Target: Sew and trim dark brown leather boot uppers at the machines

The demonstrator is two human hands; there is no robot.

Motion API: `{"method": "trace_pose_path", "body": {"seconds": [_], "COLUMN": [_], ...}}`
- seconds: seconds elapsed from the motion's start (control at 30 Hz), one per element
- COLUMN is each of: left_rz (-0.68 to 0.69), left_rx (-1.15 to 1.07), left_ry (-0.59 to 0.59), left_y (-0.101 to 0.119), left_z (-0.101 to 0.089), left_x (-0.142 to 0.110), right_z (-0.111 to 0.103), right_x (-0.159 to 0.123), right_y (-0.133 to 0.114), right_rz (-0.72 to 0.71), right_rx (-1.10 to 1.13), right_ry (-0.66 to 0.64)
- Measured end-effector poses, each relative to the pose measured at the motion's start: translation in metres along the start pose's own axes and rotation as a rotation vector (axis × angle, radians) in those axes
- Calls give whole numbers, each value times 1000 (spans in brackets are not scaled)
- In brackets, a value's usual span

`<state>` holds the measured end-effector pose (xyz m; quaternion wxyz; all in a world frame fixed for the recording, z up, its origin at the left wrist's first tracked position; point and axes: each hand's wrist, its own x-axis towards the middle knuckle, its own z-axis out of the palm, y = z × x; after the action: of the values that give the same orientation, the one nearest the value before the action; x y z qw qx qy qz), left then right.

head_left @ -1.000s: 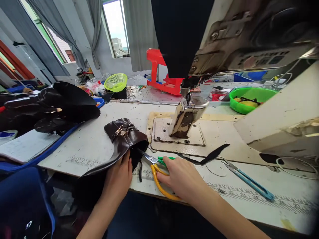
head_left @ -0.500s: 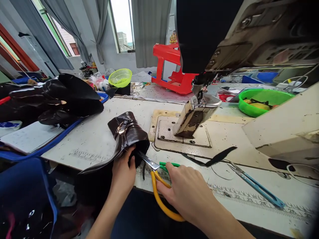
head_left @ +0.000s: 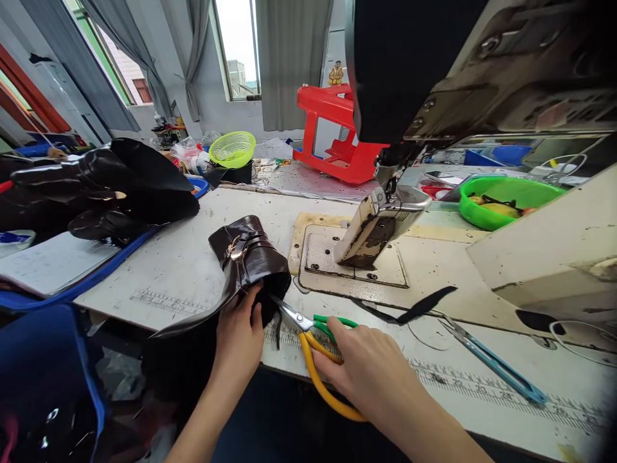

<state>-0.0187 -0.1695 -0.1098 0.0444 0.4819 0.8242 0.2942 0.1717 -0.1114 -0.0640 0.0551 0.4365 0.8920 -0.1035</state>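
A dark brown leather boot upper (head_left: 263,260) with straps and a gold-coloured buckle (head_left: 237,249) lies on the sewing table, its opening turned towards me. My left hand (head_left: 241,337) grips the rim of that opening, some fingertips hidden inside. In my right hand (head_left: 371,363) are scissors (head_left: 299,320) with one green and one yellow handle. Their blades point into the opening; the tips are hidden in its dark inside. A thin black strip (head_left: 278,333) hangs just below the opening, near the blades.
The sewing machine's post (head_left: 366,235) rises behind the scissors. To the right lie a black strip (head_left: 427,304) and blue thread snips (head_left: 496,363). More dark leather uppers (head_left: 139,186) are piled at left. Farther back are a red stool (head_left: 332,161) and a green basin (head_left: 491,212).
The scissors and my right hand have shifted slightly right, drawing the blades a little out of the opening. The boot upper and my left hand stay nearly in place.
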Motion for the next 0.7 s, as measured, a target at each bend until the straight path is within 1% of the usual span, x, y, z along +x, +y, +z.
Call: {"method": "trace_pose_path", "body": {"seconds": [0.13,0.2,0.4,0.57,0.63,0.7], "left_rz": [17,21,27,49,60,68], "left_rx": [1,4,21,12,4,-3], "left_ry": [23,31,18,1,-2,-4], "left_y": [-2,-2,-2,-3,-4,-5], "left_z": [2,3,2,1,1,0], "left_x": [-1,-1,-1,-2,-2,-3], "right_z": [-2,-2,8,7,3,0], "right_x": [-1,-1,-2,-1,1,3], "right_y": [0,-3,-9,0,5,11], "right_rz": [1,2,-49,-65,-66,-86], "right_rx": [45,44,-46,-58,-29,8], "right_ry": [61,70,91,35,46,90]}}
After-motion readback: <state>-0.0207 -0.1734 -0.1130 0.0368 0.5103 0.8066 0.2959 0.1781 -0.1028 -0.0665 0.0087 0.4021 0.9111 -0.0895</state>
